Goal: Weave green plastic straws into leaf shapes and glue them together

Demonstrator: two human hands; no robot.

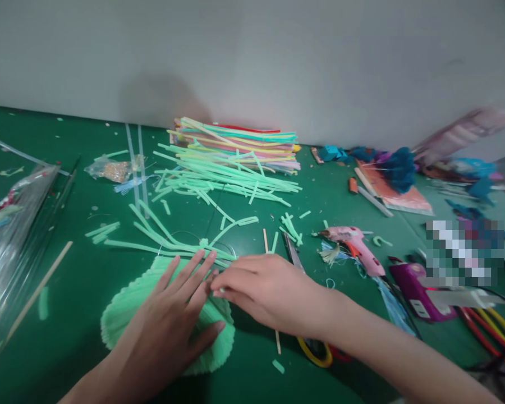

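A: Hands first; left hand (174, 314) flat, fingers spread, palm pressing down on the green straw mat (128, 306); right hand (263, 289) lies low, fingertips curled at the mat's upper right edge, touching left fingertips; pinch or just press, can't tell.

B: Where's the mat?

A: On the green table (76, 348), near edge, under both hands; looks like cut straws joined side by side, scalloped rim.

B: Handling?

A: Judging by look: v. light, thin plastic, springy, prob. slick; ribs could crease or split apart if bent across; best held flat w/ a palm, or lifted by two opp. edges, not by one rib.

B: Around it?

A: Loose green straw pieces (180, 238) just behind the mat; scissors (309, 331) partly under right wrist; thin wooden stick (271, 292) beside them; pink glue gun (353, 244) to the right; stack of coloured straws (239, 143) by the wall; clear plastic bag (14, 235) far left.

B: Text, brands?

A: Purple pack (416, 292) has a white label, unreadable; one patch pixelated; nothing legible.
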